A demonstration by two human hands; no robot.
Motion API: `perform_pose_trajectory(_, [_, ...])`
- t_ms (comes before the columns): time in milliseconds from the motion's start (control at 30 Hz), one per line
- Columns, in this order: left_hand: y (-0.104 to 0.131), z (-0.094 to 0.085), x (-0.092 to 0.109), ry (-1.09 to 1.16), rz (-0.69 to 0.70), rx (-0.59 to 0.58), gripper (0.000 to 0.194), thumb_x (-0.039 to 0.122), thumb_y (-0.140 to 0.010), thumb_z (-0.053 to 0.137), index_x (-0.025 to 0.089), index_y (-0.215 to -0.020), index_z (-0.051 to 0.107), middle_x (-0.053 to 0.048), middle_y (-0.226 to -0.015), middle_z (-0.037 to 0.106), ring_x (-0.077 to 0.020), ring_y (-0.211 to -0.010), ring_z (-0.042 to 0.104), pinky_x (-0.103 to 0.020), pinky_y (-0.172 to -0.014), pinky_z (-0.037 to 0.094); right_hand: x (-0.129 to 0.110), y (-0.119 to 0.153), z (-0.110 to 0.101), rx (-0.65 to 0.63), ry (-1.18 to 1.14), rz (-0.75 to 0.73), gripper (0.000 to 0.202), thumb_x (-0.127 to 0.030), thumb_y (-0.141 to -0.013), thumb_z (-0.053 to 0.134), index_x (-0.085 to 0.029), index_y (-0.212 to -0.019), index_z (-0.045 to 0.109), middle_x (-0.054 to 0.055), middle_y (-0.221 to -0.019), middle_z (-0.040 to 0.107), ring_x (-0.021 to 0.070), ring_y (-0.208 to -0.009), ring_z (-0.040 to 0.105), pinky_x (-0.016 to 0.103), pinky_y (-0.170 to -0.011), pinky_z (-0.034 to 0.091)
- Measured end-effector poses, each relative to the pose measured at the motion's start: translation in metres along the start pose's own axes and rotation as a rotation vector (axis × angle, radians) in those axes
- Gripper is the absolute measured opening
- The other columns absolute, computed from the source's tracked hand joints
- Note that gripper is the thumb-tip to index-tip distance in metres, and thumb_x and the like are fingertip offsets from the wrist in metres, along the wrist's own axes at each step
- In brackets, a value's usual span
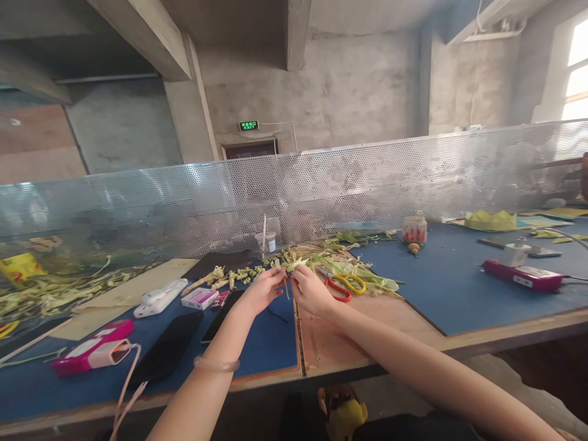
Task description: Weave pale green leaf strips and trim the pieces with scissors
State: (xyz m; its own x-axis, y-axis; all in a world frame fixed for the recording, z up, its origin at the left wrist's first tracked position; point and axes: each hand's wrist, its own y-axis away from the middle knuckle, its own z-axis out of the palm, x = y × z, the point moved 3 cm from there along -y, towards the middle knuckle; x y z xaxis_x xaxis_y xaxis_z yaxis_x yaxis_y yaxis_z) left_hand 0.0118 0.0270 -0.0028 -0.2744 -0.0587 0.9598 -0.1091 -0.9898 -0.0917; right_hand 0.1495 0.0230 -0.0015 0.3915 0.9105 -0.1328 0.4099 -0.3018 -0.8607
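My left hand (264,290) and my right hand (313,293) meet over the middle of the table, fingertips pinched close together. Between them is a pale green leaf strip (297,264) that looks like husk, and a thin stalk hangs below the fingers. Fingers partly hide how each hand grips it. Just right of my right hand lie scissors (345,285) with red and yellow handles, on a heap of green and pale leaves (367,272). Left of my left hand are knobbly greenish braided pieces (236,277).
A purple-white box (199,298), black phones (168,346), a white power strip (160,297) and a magenta one (94,346) lie left. Rightward are a jar (414,230), another magenta strip (522,275) and a yellow paper crown (490,220). A perforated metal screen (367,184) stands behind.
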Motion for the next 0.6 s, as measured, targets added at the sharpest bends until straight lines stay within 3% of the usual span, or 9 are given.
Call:
perform_pose_trajectory(167, [0.0018,0.0016,0.0010,0.054,-0.041,-0.038,0.013,0.014,-0.064,0.069,0.015,-0.075,0.062,0.001,-0.062,0.056,-0.0067,-0.054,0.052,-0.019,-0.050,0.037,0.0026,-0.0005,-0.0016,-0.046,0.012,-0.045,0.016,-0.012,-0.081,0.037,-0.018,-0.070,0.046,0.005,-0.077,0.045,0.0153,-0.075,0.045,0.028,-0.069,0.042])
perform_pose_trajectory(400, [0.0049,0.0009,0.0022,0.029,-0.092,-0.112,0.014,0.015,-0.066,0.068,0.014,-0.079,0.063,-0.003,-0.069,0.060,-0.0092,-0.060,0.056,-0.022,-0.057,0.042,0.0036,-0.0019,-0.0058,-0.090,-0.103,-0.015,0.017,-0.010,-0.079,0.038,-0.019,-0.067,0.045,0.003,-0.076,0.046,0.0133,-0.073,0.046,0.025,-0.066,0.041])
perform_pose_trajectory(600, [0.0066,-0.0008,0.0021,0.004,-0.118,-0.129,0.010,0.014,-0.068,0.066,0.014,-0.078,0.062,-0.005,-0.073,0.063,-0.0102,-0.063,0.058,-0.020,-0.053,0.041,0.0020,-0.0024,-0.0090,-0.122,-0.157,-0.031,0.017,-0.006,-0.077,0.038,-0.018,-0.072,0.050,0.004,-0.082,0.049,0.0138,-0.079,0.048,0.025,-0.070,0.042])
